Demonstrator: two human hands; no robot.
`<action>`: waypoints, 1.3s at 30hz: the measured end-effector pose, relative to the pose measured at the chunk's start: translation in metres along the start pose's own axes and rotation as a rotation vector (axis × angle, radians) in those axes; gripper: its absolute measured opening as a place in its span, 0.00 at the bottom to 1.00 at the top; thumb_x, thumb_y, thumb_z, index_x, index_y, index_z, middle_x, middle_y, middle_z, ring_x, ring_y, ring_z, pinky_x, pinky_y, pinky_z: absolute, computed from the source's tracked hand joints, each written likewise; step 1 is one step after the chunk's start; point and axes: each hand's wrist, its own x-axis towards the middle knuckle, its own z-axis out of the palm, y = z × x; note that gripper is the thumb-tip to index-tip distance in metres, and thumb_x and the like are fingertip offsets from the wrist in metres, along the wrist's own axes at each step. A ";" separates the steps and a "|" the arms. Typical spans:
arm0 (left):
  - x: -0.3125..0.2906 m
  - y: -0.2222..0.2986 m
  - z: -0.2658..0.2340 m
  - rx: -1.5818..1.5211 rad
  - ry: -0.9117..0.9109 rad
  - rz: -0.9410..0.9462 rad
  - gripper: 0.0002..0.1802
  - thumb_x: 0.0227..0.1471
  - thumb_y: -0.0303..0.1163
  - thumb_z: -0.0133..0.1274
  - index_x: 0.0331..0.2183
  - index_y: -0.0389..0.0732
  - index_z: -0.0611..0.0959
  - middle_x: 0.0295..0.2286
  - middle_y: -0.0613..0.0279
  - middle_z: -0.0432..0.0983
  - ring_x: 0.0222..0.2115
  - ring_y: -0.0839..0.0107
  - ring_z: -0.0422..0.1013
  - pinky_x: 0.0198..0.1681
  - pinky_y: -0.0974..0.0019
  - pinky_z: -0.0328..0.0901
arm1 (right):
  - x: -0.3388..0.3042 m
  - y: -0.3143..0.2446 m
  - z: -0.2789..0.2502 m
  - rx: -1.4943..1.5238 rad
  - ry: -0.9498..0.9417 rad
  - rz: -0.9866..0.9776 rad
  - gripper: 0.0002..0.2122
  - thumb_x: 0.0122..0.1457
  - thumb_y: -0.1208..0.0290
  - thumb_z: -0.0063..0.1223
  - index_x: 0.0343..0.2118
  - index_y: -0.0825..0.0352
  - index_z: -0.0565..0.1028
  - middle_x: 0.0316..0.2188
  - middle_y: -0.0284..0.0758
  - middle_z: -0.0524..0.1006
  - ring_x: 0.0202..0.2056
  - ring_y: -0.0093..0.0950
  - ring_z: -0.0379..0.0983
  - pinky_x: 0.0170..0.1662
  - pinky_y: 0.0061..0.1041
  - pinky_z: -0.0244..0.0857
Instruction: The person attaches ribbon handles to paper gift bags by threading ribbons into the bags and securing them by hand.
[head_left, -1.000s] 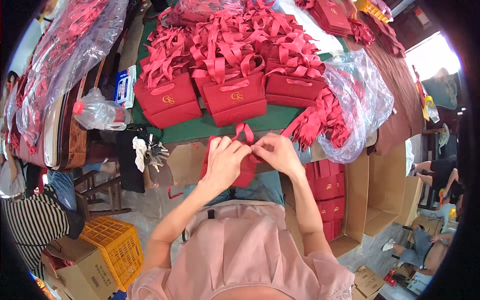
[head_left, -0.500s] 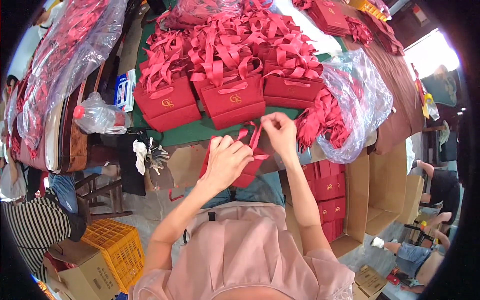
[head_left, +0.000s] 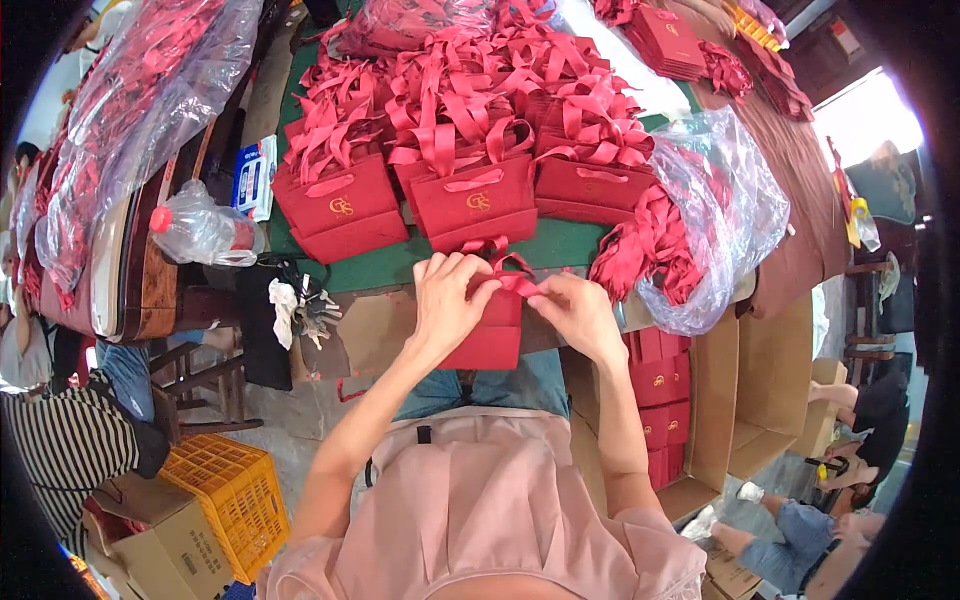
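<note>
A small red paper gift bag (head_left: 487, 345) hangs upright at the table's near edge, in front of my lap. At its top, my left hand (head_left: 447, 300) pinches a red ribbon (head_left: 515, 282) between thumb and fingers. From the other side my right hand (head_left: 580, 314) is closed on the same ribbon, with thumb and forefinger together. The ribbon runs between both hands over the bag's upper edge; whether it is knotted there I cannot tell. Just beyond stand rows of finished-looking red gift bags (head_left: 476, 205) with ribbon handles piled on top.
A clear plastic sack (head_left: 735, 215) spills red ribbons (head_left: 655, 250) at the right. To the left lie a plastic bottle (head_left: 205, 225) and a blue-and-white packet (head_left: 254, 178). Below right, an open carton (head_left: 712, 405) holds more red bags. A yellow crate (head_left: 228, 500) stands on the floor.
My right hand has come down and left to the ribbon at the bag's top. My left hand has shifted up slightly, and the bag now hangs straighter.
</note>
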 end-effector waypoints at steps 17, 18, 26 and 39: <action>-0.074 0.049 -0.016 -0.882 -0.384 -0.562 0.09 0.66 0.25 0.41 0.47 0.39 0.69 0.30 0.65 0.71 0.30 0.80 0.67 0.35 0.74 0.65 | 0.036 -0.007 0.041 0.401 0.308 0.137 0.06 0.59 0.72 0.61 0.31 0.70 0.77 0.19 0.30 0.77 0.23 0.15 0.71 0.27 0.19 0.66; -0.075 0.041 -0.018 -0.896 -0.385 -0.565 0.08 0.66 0.25 0.42 0.46 0.38 0.70 0.30 0.66 0.71 0.29 0.80 0.67 0.34 0.74 0.65 | 0.036 -0.005 0.042 0.339 0.298 0.161 0.07 0.58 0.72 0.61 0.30 0.70 0.77 0.18 0.30 0.77 0.22 0.17 0.71 0.27 0.20 0.66; -0.054 0.004 -0.039 -0.925 -0.307 -0.659 0.08 0.60 0.24 0.55 0.41 0.37 0.77 0.30 0.65 0.78 0.28 0.80 0.74 0.31 0.75 0.69 | 0.005 -0.035 0.026 0.024 0.294 -0.374 0.13 0.50 0.72 0.68 0.38 0.65 0.77 0.39 0.39 0.76 0.40 0.39 0.74 0.43 0.33 0.70; -0.031 -0.016 -0.049 -0.371 -0.130 -0.364 0.10 0.56 0.28 0.58 0.41 0.38 0.79 0.31 0.63 0.80 0.27 0.74 0.74 0.33 0.72 0.68 | 0.000 -0.038 0.066 0.160 0.081 -0.184 0.07 0.55 0.73 0.64 0.34 0.66 0.78 0.30 0.39 0.78 0.29 0.38 0.78 0.32 0.34 0.72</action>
